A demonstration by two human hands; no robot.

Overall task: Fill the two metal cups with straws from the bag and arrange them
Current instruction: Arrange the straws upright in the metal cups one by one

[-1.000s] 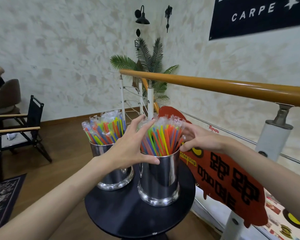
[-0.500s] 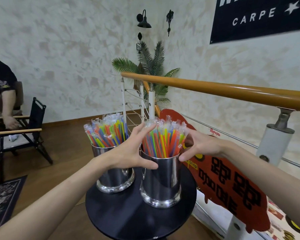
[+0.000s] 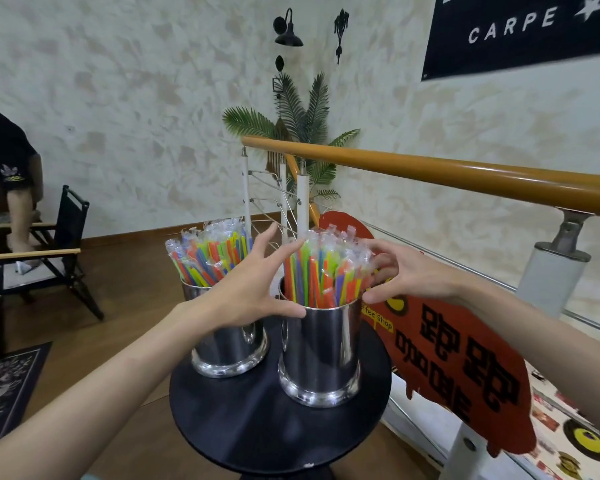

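Two shiny metal cups stand side by side on a small round black table (image 3: pixel 257 420). The left cup (image 3: pixel 229 351) and the right cup (image 3: pixel 321 355) are both packed with bright wrapped straws. My left hand (image 3: pixel 246 289) reaches between the cups with fingers spread. Its fingertips touch the left side of the right cup's straws (image 3: pixel 321 271) and its thumb lies at that cup's rim. My right hand (image 3: pixel 409 275) presses the same bundle from the right with loosely bent fingers. The left cup's straws (image 3: pixel 208 254) lean out to the left, untouched.
A wooden handrail (image 3: pixel 430 174) on white posts runs just behind and right of the table, with a red sign (image 3: pixel 458 368) hung on it. A black folding chair (image 3: pixel 49 258) and a seated person (image 3: pixel 11 174) are at far left. A rug (image 3: pixel 4 382) lies on the wood floor.
Both hands have stayed at the right cup's straws, with the left fingers now spread wider up the bundle. The bundle stands more gathered and upright. The seated person came into view.
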